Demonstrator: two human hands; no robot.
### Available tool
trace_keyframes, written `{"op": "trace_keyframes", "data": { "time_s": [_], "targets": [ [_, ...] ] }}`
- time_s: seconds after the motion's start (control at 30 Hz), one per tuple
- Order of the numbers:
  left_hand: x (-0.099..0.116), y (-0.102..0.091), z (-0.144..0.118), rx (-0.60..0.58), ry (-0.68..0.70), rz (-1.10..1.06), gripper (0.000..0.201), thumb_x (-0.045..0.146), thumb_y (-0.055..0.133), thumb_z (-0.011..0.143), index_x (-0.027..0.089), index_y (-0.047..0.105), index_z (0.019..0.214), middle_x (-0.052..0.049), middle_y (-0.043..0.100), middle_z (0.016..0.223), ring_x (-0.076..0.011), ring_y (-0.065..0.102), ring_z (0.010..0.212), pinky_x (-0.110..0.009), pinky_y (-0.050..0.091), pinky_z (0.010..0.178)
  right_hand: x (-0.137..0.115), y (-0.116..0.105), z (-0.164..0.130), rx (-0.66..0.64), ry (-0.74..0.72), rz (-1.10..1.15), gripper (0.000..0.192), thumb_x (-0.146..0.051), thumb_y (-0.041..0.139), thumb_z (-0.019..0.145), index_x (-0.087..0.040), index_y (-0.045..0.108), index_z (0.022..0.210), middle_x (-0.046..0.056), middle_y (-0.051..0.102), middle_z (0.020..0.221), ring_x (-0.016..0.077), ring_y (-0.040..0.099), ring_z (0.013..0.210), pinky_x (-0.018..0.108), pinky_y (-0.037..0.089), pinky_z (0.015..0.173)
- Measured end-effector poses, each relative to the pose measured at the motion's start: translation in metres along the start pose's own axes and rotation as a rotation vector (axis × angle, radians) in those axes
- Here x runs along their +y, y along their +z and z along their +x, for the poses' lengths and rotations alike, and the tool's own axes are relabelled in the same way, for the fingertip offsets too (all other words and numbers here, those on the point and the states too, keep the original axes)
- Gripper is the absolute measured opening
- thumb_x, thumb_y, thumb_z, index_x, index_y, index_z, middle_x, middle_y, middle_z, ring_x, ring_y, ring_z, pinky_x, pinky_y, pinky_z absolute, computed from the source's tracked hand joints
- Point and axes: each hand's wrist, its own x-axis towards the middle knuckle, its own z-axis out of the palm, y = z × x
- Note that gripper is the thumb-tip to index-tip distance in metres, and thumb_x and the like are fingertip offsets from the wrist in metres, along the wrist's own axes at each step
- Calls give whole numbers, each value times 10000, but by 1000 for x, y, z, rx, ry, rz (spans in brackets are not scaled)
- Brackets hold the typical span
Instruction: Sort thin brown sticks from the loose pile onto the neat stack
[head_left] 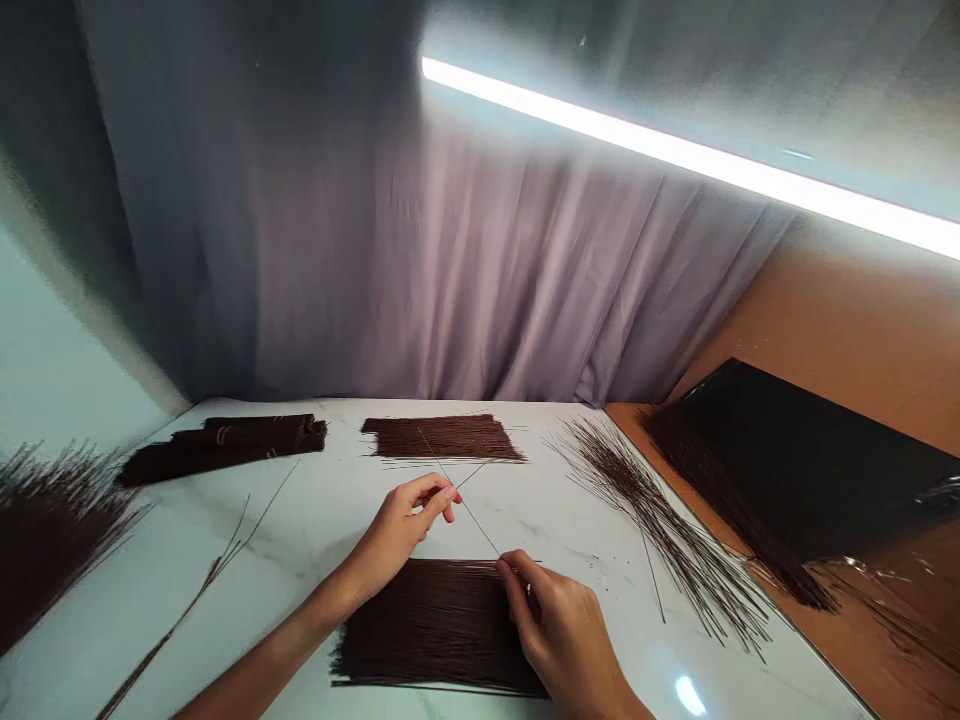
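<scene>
Between my two hands runs a thin dark brown stick [477, 523], slanting from upper left to lower right. My left hand [424, 510] pinches it between thumb and fingertips, and a second thin stick [474, 474] juts out to the right from the same fingers. My right hand [551, 605] closes on the lower end of the slanting stick, over the right side of a wide layer of dark sticks [442, 630] lying side by side on the table. A smaller flat layer of brown sticks [442, 437] lies farther back.
Tied dark bundles [240, 440] lie at the back left, and a thick bunch [56, 530] sits at the left edge. A few loose sticks [214, 572] and a fanned pile [660, 510] rest on the white table [300, 530]. A black sheet [795, 450] is at the right.
</scene>
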Motion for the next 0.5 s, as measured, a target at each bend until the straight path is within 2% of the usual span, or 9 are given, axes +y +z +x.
{"op": "trace_keyframes", "data": {
  "time_s": [0.1, 0.23, 0.5],
  "targets": [
    [3, 1, 0, 48, 17, 46, 454, 502, 539, 976, 176, 640, 677, -48, 700, 881, -150, 501, 687, -230, 299, 529, 0, -1, -1, -14, 5, 7, 381, -370, 312, 1099, -238, 592, 876, -30, 661, 619, 136, 575, 464, 238, 347, 505],
    [-2, 3, 3, 70, -3, 34, 408, 519, 564, 960, 180, 689, 772, -18, 671, 651, -154, 487, 596, -242, 277, 505, -1, -2, -2, -24, -14, 16, 382, -360, 307, 1101, -235, 579, 864, -26, 662, 631, 134, 566, 469, 238, 349, 503],
    [-13, 6, 6, 113, -14, 10, 458, 599, 595, 920, 170, 697, 796, -4, 660, 554, -124, 422, 483, -238, 246, 470, -1, -2, 1, -8, -29, -7, 390, -371, 301, 1103, -232, 586, 876, -21, 659, 623, 139, 571, 469, 240, 362, 507]
  ]
}}
